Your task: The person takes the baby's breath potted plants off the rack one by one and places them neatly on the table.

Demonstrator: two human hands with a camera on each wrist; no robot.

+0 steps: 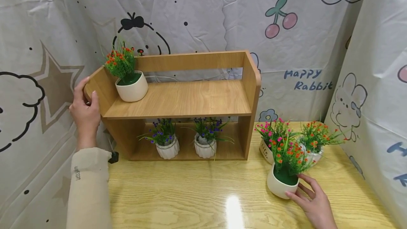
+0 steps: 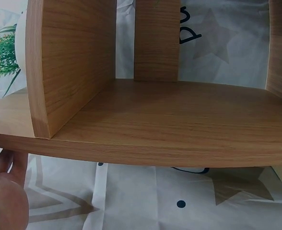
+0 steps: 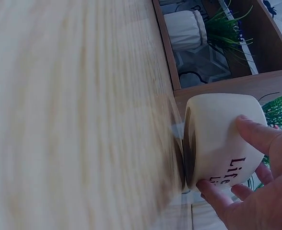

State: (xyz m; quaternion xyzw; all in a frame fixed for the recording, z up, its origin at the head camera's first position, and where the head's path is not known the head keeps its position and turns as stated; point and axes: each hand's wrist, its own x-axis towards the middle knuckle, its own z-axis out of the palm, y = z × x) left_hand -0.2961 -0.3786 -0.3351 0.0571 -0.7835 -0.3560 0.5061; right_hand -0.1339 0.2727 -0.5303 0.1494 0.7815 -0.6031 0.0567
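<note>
My left hand (image 1: 85, 110) grips the left side panel of a wooden two-tier shelf (image 1: 190, 98), thumb on the inner side. In the left wrist view its fingers sit at the edge of that panel. With thumb and fingers, my right hand (image 1: 313, 199) holds a white pot (image 1: 281, 186) of orange flowers from its right side. In the right wrist view this flowerpot (image 3: 222, 134) shows dark lettering, and its underside is partly visible, close over the table. Another white flowerpot (image 1: 131, 87) with orange flowers stands at the left of the upper tier.
Two ribbed white pots with purple flowers, a left one (image 1: 167, 147) and a right one (image 1: 205, 147), stand on the lower tier. Behind the held pot are a pink-flowered pot (image 1: 265, 151) and an orange-flowered pot (image 1: 313, 154). A printed curtain (image 1: 197, 13) hangs behind the table (image 1: 178, 193).
</note>
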